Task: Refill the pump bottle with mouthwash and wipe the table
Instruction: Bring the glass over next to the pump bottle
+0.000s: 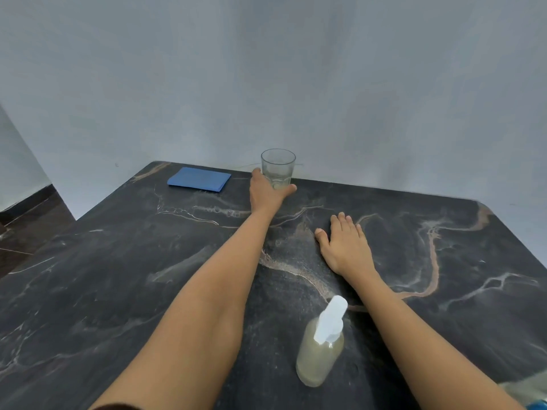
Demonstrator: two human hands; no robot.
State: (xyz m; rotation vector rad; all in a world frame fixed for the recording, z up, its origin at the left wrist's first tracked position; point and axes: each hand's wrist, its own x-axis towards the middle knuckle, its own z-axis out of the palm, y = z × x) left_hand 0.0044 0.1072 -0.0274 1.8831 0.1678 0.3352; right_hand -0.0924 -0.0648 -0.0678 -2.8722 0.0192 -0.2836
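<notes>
1. The dark marble table (pixel 444 291) fills most of what I can see, and its top looks dry from here; I can make out no puddle or spill, though fine drops would be lost in the veining. The wiping step looks not yet begun.
2. The pump bottle (pixel 318 355) stands close to the person, between the two forearms, pump head fitted and the body holding pale cloudy liquid up to about the shoulder. To my eye the refill is done, or nearly so.
3. The blue cloth (pixel 199 179) lies folded flat at the far edge, well to the left of the glass, with no hand on it.
4. The right hand (pixel 344 248) rests palm down on the table, fingers together and straight, gripping nothing.
5. The left hand (pixel 266 192) reaches to the far edge, thumb and fingers wrapped round the base of the glass (pixel 278 168).
6. That glass stands upright, seemingly empty but for a trace at the bottom. What remains, I judge, is taking up the cloth and wiping.
</notes>
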